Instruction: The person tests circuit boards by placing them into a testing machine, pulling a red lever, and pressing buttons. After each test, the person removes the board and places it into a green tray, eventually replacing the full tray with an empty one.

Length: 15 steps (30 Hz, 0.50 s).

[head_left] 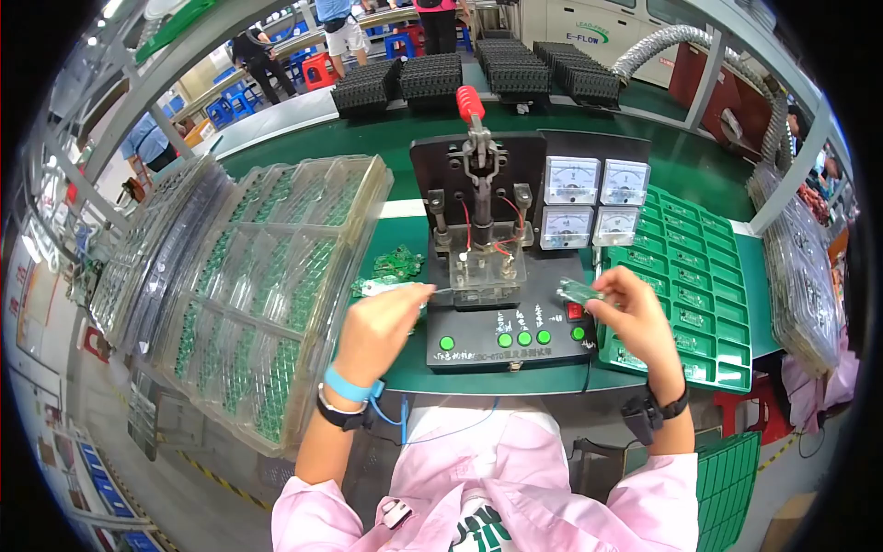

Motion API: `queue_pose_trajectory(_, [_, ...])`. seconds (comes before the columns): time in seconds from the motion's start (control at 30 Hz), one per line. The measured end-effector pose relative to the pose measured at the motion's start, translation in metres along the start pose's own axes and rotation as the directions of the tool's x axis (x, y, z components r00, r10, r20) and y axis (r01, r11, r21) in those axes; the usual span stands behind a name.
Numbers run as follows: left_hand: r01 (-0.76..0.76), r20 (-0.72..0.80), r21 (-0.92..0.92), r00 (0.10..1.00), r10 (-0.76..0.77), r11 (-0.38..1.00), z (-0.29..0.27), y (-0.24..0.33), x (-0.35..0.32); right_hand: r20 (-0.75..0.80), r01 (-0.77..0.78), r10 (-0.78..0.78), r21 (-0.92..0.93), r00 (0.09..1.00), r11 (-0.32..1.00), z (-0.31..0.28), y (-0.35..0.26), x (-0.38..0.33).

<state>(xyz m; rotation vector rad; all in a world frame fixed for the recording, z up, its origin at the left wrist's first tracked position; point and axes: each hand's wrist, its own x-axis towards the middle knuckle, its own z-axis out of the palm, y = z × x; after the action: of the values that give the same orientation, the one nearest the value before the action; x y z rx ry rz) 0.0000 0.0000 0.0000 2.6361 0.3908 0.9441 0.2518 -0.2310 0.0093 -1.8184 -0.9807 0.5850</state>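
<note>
Two hands work at a black test fixture (501, 276) that stands in the middle of the green counter (386, 152), and the fixture serves as the landmark for everything else. The left hand (382, 327) is at the fixture's left edge, its fingers pressed together around a thin tool or board edge whose tip reaches toward the clear nest under the clamp; what exactly it pinches is too small to tell. The right hand (635, 317) hovers over the fixture's right front corner, fingers pinching a small green circuit board (578, 292).

By the look of it, the step in hand is the swap at the nest: one board about to go in or just taken out. A next move would call for seating the board flat in the clear nest, then working the red-handled toggle clamp (471, 106) at the fixture's top.

Right of the fixture lies a green tray (699, 276) of boards; left of it lean clear trays (267, 276) stacked on edge. Four white meters (593, 202) sit on its upper right, green buttons (524, 339) along its front. Loose boards (397, 262) lie just left. The clamp post and red wires crowd the nest.
</note>
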Motion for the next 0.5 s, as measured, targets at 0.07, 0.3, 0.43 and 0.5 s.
queue_pose_trajectory(0.07, [-0.203,0.005,0.0,0.979,0.203,0.979,0.018,0.011,0.007,-0.125,0.011,-0.009,0.015,0.992,1.0,-0.019,0.017,-0.01])
queue_pose_trajectory(0.3, [-0.235,0.125,0.076,0.966,0.224,0.969,0.043,0.029,0.011,-0.252,-0.128,0.135,0.043,0.958,0.991,-0.074,0.053,-0.055])
queue_pose_trajectory(0.43, [-0.153,0.209,0.126,0.97,0.125,0.98,0.045,0.047,-0.001,-0.306,-0.143,0.157,0.067,0.939,0.987,-0.103,0.075,-0.068])
queue_pose_trajectory(0.5, [-0.124,0.236,0.131,0.967,0.09,0.984,0.046,0.051,0.002,-0.325,-0.143,0.16,0.074,0.932,0.987,-0.113,0.079,-0.071])
